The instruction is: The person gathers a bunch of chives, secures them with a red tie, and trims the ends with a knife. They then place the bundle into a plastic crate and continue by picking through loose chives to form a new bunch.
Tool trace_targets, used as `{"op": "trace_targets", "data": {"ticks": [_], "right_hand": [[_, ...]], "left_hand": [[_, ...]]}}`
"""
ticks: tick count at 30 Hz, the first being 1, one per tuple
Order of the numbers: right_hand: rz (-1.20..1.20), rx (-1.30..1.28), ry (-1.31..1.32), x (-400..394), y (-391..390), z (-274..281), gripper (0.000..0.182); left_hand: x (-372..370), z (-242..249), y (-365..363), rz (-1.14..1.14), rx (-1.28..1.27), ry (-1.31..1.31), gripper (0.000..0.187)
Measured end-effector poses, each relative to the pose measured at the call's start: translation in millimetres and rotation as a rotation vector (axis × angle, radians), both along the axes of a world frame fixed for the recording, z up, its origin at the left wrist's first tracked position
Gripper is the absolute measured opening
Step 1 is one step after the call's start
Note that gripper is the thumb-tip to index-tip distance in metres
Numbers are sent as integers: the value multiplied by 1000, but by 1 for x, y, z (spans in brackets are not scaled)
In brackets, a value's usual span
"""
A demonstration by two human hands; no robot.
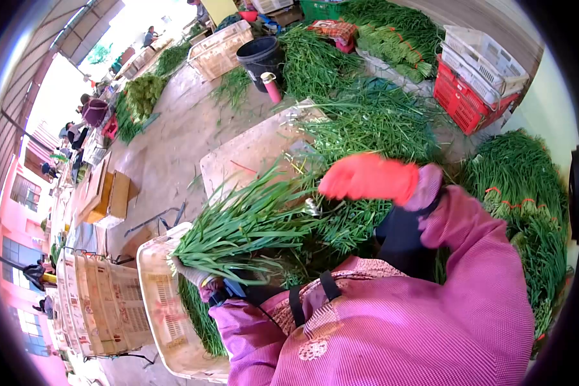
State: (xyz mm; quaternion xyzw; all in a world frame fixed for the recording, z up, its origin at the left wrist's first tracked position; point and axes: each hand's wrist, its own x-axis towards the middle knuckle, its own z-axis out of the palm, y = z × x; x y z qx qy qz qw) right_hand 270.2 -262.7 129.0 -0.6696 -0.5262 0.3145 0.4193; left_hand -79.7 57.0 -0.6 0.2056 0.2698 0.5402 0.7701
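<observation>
A loose bunch of garlic chives (251,222) lies across my left hand (198,275), its pale stem ends beside the wrist and its leaves fanning to the right. The fingers of that hand are mostly covered by the leaves, closed around the stems. My right hand (370,179), in an orange-red glove, is raised over a large heap of loose chives (373,128). Motion blurs its fingers, and I see nothing clearly held in it. A board (238,154) with some scraps on it lies just ahead of the bunch.
A white plastic crate (167,321) holding chives stands at my left, beside stacked crates (103,302). Tied bundles (521,186) are piled at right, near a red crate (463,96). A black bucket (261,58) and pink bottle (271,89) stand ahead. Other people sit far left.
</observation>
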Motion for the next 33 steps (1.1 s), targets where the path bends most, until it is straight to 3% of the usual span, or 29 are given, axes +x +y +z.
{"op": "trace_targets", "data": {"ticks": [1,2,3,5,12,17,19,20,21,23,26,28,31,33], "right_hand": [[50,-168,-12,-28,8,8,56],[62,-162,-102,-49,11,9,53],[115,-273,101,-62,19,9,46],[60,-334,100,-76,22,4,38],[53,-411,75,-69,-8,40,35],[-115,-356,256,-34,-52,51,30],[-255,-176,375,-7,-77,65,30],[-154,97,171,21,-94,59,29],[-332,96,243,27,-103,80,27],[-542,384,18,76,-129,90,32],[-700,523,47,111,-117,116,35],[-862,615,-180,118,-104,137,33],[-1029,784,-266,123,-71,148,35],[-1018,790,-284,146,-64,147,34]], "left_hand": [[6,0,-1,-29,16,2,73],[16,7,-7,-26,2,0,75],[30,24,-21,5,-22,19,75],[26,14,-15,-83,8,-9,76],[37,35,-31,10,-123,-50,77],[11,1,-8,6,-100,-30,75],[-4,-9,4,128,-37,42,70],[-12,-14,14,163,-26,-22,65],[-8,1,2,199,-54,-35,64],[-16,-2,8,117,-10,-134,67],[-4,14,-10,57,33,-129,68],[-2,14,-8,-37,95,-146,68],[4,23,-20,-116,106,-172,70],[3,17,-15,-114,105,-186,70]]}}
